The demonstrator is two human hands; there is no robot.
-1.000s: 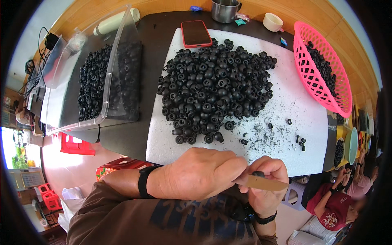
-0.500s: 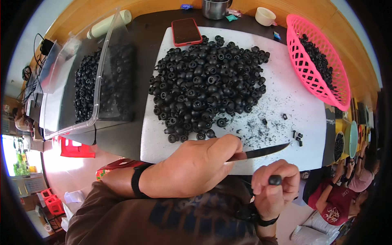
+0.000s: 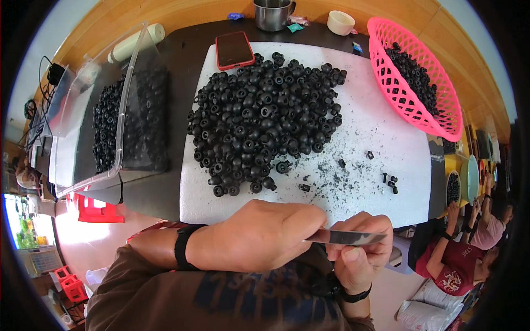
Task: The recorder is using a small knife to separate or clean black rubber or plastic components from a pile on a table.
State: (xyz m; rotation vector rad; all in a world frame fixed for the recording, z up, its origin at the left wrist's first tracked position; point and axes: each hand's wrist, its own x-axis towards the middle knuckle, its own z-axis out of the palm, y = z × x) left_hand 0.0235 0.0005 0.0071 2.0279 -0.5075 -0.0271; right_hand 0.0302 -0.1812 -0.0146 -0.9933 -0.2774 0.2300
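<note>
Bright overall; floor (image 3: 83, 236) glares white between eight and nine o'clock; table (image 3: 152, 194) edges bow; rim fades black.

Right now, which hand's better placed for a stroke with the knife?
Likely left: the left hand grips the knife, which crosses in front of the right hand. The right is curled, apparently better suited to steadying; anything inside it is hidden.

Metal mug (image 3: 271, 16) at twelve o'clock; smartphone (image 3: 234, 49) between eleven and twelve; cream cup (image 3: 339, 24) at one; red stools (image 3: 72, 288) at eight.
</note>
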